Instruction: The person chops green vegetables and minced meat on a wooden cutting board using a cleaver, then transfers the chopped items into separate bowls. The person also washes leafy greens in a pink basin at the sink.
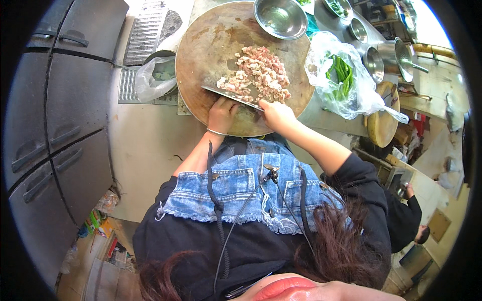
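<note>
On a large round wooden chopping block lies a loose pile of chopped raw meat. My right hand grips a cleaver-like knife at its right end; the blade stretches left along the near edge of the meat, seen nearly edge-on. Its handle is mostly hidden in the hand. Close behind the blade, on the near side, is my left hand, with a bangle at the wrist. Its fingertips are bent at the blade and partly hidden, so whether they touch or hold it is unclear.
A steel bowl sits on the block's far right edge. To the right, a clear plastic bag contains green peppers. Another bag hangs over a container at left. Steel bowls stand farther right. Another person is at lower right.
</note>
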The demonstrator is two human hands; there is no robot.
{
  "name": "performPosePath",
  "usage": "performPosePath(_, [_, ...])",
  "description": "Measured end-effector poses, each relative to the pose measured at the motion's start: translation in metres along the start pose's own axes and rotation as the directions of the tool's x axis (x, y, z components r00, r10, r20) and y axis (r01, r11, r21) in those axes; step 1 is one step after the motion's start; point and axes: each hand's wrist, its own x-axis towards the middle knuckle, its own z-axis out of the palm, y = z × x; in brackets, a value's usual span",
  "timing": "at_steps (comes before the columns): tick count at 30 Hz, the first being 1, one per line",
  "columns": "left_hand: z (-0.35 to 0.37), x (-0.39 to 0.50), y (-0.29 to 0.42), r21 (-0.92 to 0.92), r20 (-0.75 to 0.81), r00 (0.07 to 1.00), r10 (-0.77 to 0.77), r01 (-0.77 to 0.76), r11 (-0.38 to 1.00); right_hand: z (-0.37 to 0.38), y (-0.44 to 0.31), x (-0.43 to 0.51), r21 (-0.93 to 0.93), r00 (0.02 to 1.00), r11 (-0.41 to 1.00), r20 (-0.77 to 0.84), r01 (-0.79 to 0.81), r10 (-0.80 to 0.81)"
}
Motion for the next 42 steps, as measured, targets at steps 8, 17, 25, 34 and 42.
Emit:
performPosePath(8, [0.002,0.002,-0.007,0.069,0.005,0.999,0.043,-0.043,0.997,-0.043,-0.002,0.004,-0.011,0.999,0.999,-0.013,-0.033,0.033])
performPosePath(17, [-0.019,0.050,0.001,0.094,-0.092,0.982,0.166,-0.157,0.983,-0.045,0.022,-0.050,0.177,0.895,0.983,-0.426,-0.056,0.128])
performPosePath(25, [-0.074,0.131,0.094,-0.179,0.582,0.593,0.557,-0.575,0.798,-0.024,0.037,-0.056,-0.132,0.773,0.991,-0.630,-0.013,-0.074])
performPosePath(34, [-0.005,0.134,0.055,0.145,0.917,0.356,0.181,-0.719,0.680,-0.012,0.040,-0.061,-0.213,0.758,0.976,-0.630,0.041,-0.169])
performPosePath(42, [0.035,0.203,-0.022,0.074,0.666,0.715,0.210,-0.344,0.936,0.036,0.052,-0.116,0.822,0.839,0.558,-0.222,-0.113,0.497])
